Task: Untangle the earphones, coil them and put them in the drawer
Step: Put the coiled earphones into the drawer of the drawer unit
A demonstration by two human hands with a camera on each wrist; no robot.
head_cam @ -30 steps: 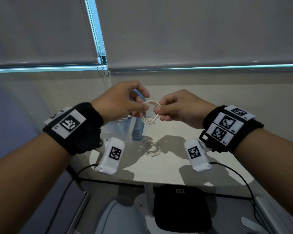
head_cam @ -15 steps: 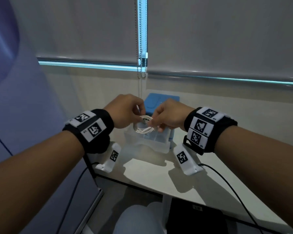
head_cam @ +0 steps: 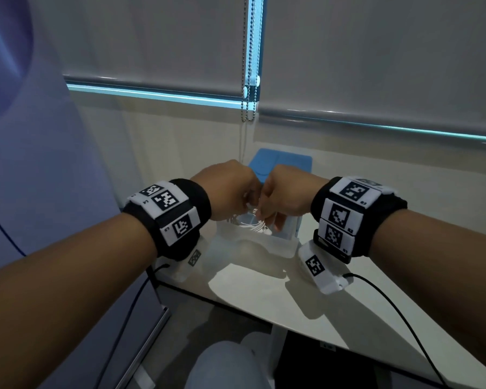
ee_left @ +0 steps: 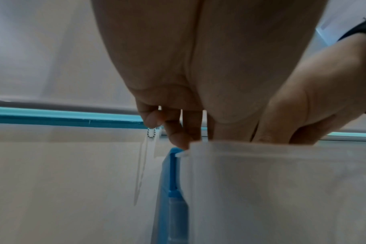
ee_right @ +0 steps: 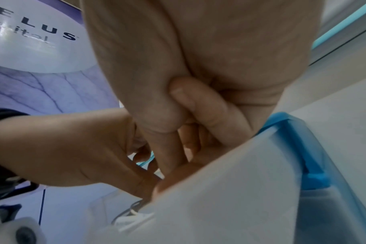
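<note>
Head view: left hand (head_cam: 230,192) and right hand (head_cam: 286,196) knuckle to knuckle, fingers curled, pinching coiled white earphones (head_cam: 257,224) just inside open translucent drawer (head_cam: 264,245) of blue organizer (head_cam: 281,164) on table (head_cam: 250,287).

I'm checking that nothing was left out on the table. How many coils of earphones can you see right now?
1: the white earphones, held between the left hand and right hand over the open clear drawer. Hands and forearms cover part of the table, so another could be hidden.
</note>
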